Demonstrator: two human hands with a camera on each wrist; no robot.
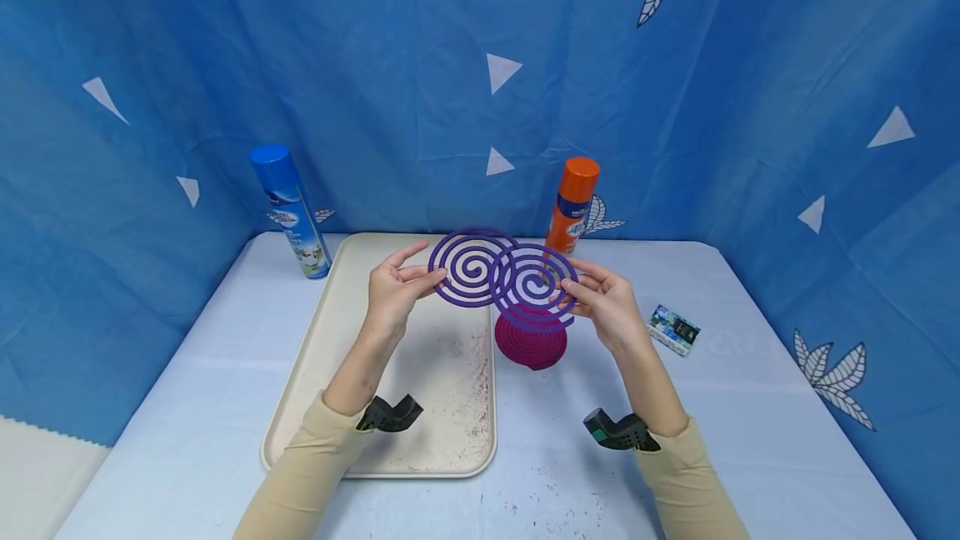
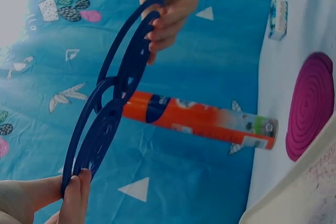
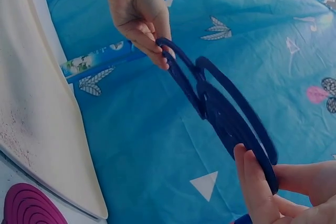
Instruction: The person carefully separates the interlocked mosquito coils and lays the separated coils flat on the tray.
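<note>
Looking straight at the work now, I've got the left purple spiral (image 1: 472, 271) and the right purple spiral (image 1: 535, 283) up in mid-air, overlapping where they meet; whether their turns are threaded together, I can't tell. And here's the grip: the left hand (image 1: 392, 290) pinches one outer rim between thumb and fingers, the right hand (image 1: 611, 311) pinches the opposite rim, most likely to leave the crossing uncovered and spare those thin turns. On my wrist views some rings stand off from others, so I'd call the pieces flexible. Below, a magenta coil (image 1: 531, 344) lies flat on the white table (image 1: 750, 407), right by the beige tray (image 1: 442, 423), whose raised rim could help contain the reddish specks (image 1: 481, 377) dotting it. Farther back, the orange can (image 1: 579, 183) stands behind the right spiral, the blue can (image 1: 294, 219) by the tray's far left corner, presumably both clear of the elbows. Rightward, a small box (image 1: 673, 330) lies alone.
</note>
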